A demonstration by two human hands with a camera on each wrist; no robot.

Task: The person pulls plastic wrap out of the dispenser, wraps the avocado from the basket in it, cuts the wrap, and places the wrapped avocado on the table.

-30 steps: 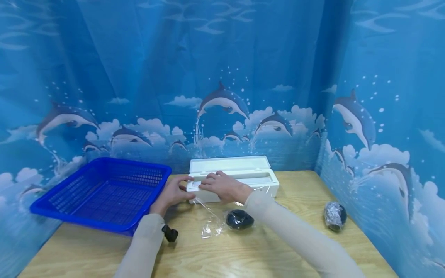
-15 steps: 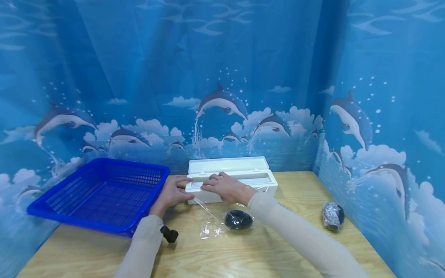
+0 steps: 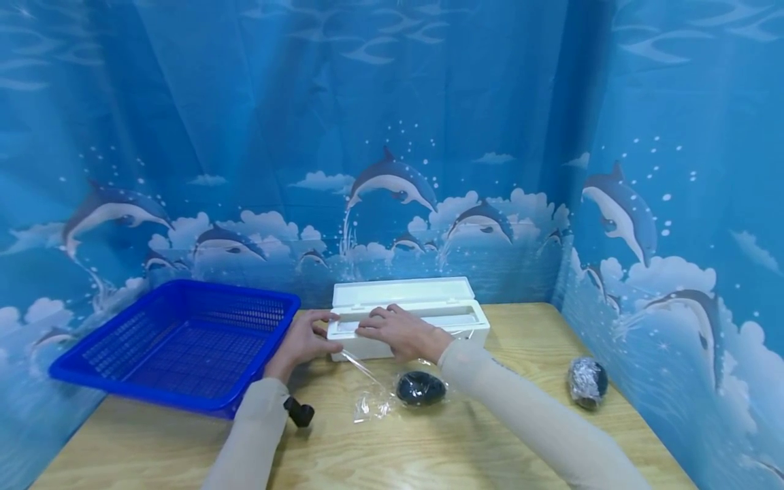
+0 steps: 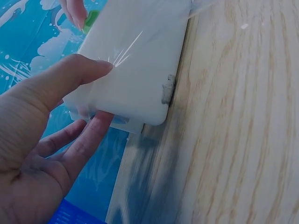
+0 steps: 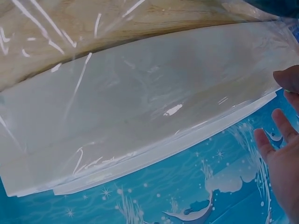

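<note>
A long white cling film dispenser (image 3: 429, 335) lies on the table with its lid (image 3: 401, 290) raised at the back. My left hand (image 3: 304, 342) grips its left end, thumb on the film-covered front and fingers at the end face. My right hand (image 3: 401, 332) lies over the front rim near that end, thumb and finger pinching a small green slide cutter (image 4: 91, 21). Clear film (image 3: 364, 367) runs down from the dispenser's front onto the table. On the film's near part sits a dark egg-shaped object (image 3: 421, 388), just below my right wrist.
A blue plastic basket (image 3: 177, 398) stands at the left, close to my left forearm. Towards the table's right edge sits a second dark rounded object (image 3: 586, 382), wrapped in film. A blue dolphin-print curtain (image 3: 392, 102) hangs behind the wooden table (image 3: 380, 456).
My right hand has shifted slightly right along the dispenser's front rim. The left hand keeps its hold, and the objects on the table stay where they were.
</note>
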